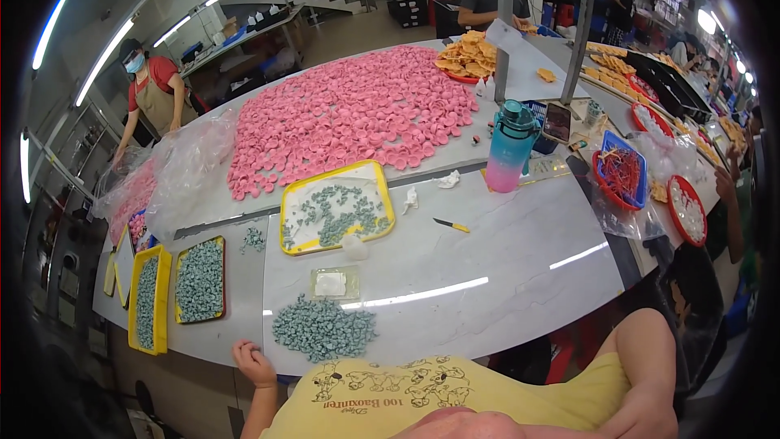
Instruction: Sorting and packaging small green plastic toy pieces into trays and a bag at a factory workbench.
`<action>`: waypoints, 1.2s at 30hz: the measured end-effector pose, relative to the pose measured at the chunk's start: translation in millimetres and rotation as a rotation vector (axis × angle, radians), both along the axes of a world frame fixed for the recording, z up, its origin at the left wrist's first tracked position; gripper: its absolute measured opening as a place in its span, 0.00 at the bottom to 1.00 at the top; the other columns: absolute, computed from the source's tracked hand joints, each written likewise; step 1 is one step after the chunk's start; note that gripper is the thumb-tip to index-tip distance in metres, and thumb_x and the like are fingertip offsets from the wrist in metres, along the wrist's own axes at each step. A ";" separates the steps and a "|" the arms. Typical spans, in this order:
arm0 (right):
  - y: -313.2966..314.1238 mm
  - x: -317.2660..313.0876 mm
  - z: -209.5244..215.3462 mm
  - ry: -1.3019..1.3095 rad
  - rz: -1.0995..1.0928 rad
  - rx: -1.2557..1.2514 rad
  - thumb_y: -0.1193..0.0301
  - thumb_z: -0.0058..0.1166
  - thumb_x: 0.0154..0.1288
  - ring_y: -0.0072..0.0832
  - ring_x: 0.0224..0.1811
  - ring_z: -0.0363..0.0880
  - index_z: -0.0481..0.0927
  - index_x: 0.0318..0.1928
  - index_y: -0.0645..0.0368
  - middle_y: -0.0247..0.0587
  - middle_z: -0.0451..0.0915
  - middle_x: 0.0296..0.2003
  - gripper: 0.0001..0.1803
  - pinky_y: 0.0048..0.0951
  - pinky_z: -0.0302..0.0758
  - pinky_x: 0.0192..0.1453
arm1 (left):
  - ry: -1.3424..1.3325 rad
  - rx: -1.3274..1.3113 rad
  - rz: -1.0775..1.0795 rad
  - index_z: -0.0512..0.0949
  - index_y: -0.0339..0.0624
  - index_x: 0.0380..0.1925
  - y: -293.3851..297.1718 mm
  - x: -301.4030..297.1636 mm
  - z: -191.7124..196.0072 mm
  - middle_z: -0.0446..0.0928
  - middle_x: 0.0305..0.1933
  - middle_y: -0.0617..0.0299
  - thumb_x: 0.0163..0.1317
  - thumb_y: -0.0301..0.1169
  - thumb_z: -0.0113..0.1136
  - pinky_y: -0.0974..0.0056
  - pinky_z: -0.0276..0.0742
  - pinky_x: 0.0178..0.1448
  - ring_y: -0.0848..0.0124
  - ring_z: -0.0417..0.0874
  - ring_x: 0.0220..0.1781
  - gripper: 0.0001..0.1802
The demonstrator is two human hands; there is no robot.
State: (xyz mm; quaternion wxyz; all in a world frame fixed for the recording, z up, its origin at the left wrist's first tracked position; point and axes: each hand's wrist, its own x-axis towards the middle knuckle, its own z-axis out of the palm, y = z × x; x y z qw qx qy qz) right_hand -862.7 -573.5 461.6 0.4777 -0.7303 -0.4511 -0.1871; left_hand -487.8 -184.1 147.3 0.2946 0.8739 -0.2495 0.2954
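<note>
My left hand (254,363) is at the table's near edge, fingers loosely bent and slightly apart, with nothing visible in it. Just right of it lies a heap of small grey-green moulded pieces (325,329). Beyond the heap is a small clear packet with a white centre (331,283). Farther back, a yellow-rimmed tray (388,195) holds more of these pieces, scattered on a white lining. A clump of white material (354,247) sits at its near rim. My right arm bends at the elbow at the lower right; its hand is out of sight.
Left stand a yellow bin (165,301) and a shallow tray (223,276) full of grey-green pieces. Pink cup-shaped pieces (349,106) cover the far table. A knife (452,226), bottle (512,146) and red baskets (689,211) lie rightward. Co-workers (154,89) stand beyond.
</note>
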 end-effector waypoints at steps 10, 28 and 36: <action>6.4 33.6 -21.1 -1.407 -0.580 -0.259 0.81 0.53 0.47 0.12 0.21 0.67 0.72 0.19 0.54 0.24 0.68 0.19 0.08 0.13 0.62 0.18 | -0.007 0.003 -0.014 0.69 0.34 0.20 3.4 -4.7 -18.7 0.69 0.33 0.50 0.47 0.18 0.42 0.57 0.68 0.43 0.54 0.72 0.37 0.05; 42.5 51.4 -35.4 -0.743 -0.313 -0.069 0.77 0.49 0.51 0.23 0.20 0.71 0.69 0.21 0.53 0.32 0.69 0.22 0.06 0.25 0.68 0.23 | 0.029 -0.022 -0.037 0.70 0.33 0.23 34.9 12.4 -30.6 0.70 0.33 0.49 0.47 0.16 0.41 0.54 0.68 0.43 0.53 0.72 0.38 0.06; 114.5 129.4 -129.2 -0.115 -0.681 0.303 0.60 0.55 0.62 0.28 0.18 0.72 0.78 0.24 0.60 0.37 0.75 0.19 0.17 0.26 0.65 0.21 | 0.138 0.171 -0.055 0.67 0.33 0.48 97.5 52.7 -24.9 0.66 0.53 0.44 0.56 0.25 0.51 0.52 0.62 0.58 0.48 0.67 0.54 0.18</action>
